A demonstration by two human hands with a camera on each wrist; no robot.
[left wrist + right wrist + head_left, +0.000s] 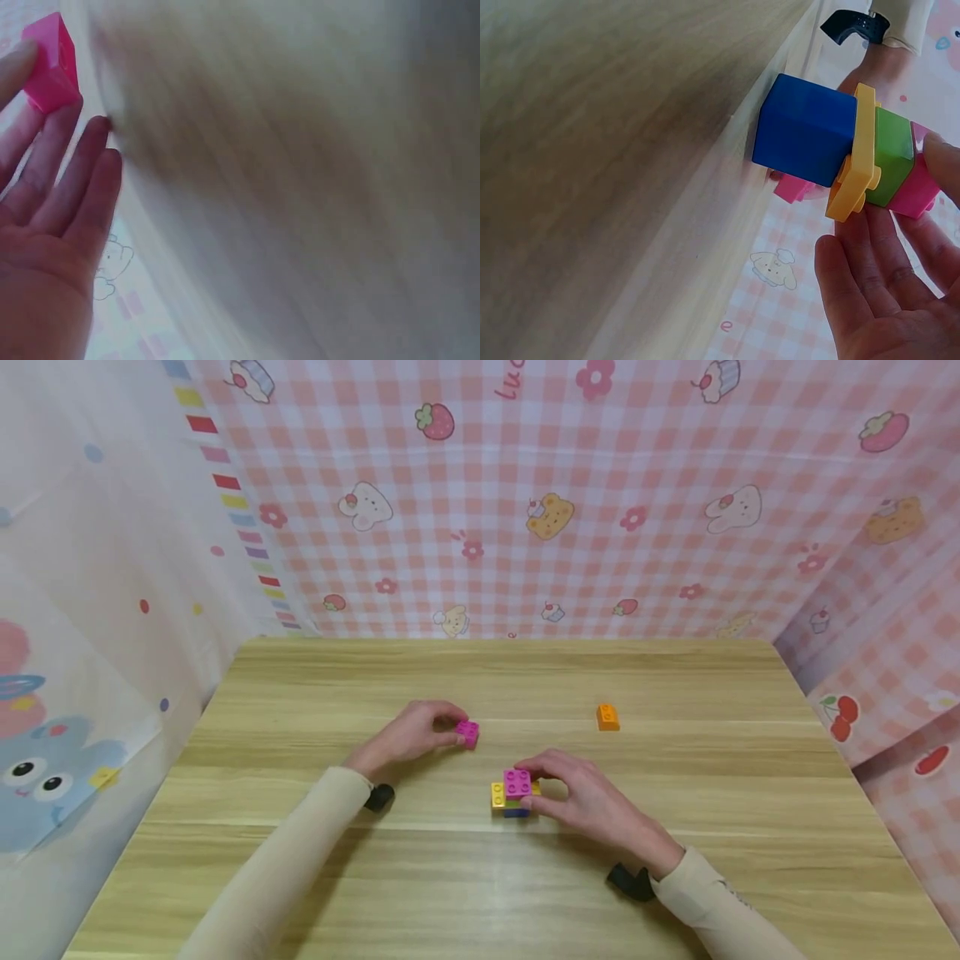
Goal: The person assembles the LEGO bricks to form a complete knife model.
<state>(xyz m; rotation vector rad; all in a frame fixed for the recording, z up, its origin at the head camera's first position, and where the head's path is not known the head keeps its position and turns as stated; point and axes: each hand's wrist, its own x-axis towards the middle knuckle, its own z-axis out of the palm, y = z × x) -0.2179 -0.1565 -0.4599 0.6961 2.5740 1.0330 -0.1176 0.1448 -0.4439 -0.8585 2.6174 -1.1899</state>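
Observation:
Between the thumb and fingertips of my left hand [420,731] is a small pink brick [468,733], pinched close over the table. The left wrist view shows the same brick with the other fingers spread loosely below it. My right hand [585,792] grips a short stack of bricks from its right side. A studded pink brick [517,783] tops this stack, over a green brick [892,157], a yellow plate [864,135] that juts out sideways, and a blue brick [806,127] at the bottom. The right thumb presses the top pink brick.
An orange brick [607,718] with a sloped end lies farther back on the wooden table [360,868], right of both hands. Behind the table hangs a pink checked cloth [480,485], and a pale printed cloth [97,585] hangs along the left. Each wrist wears a black band.

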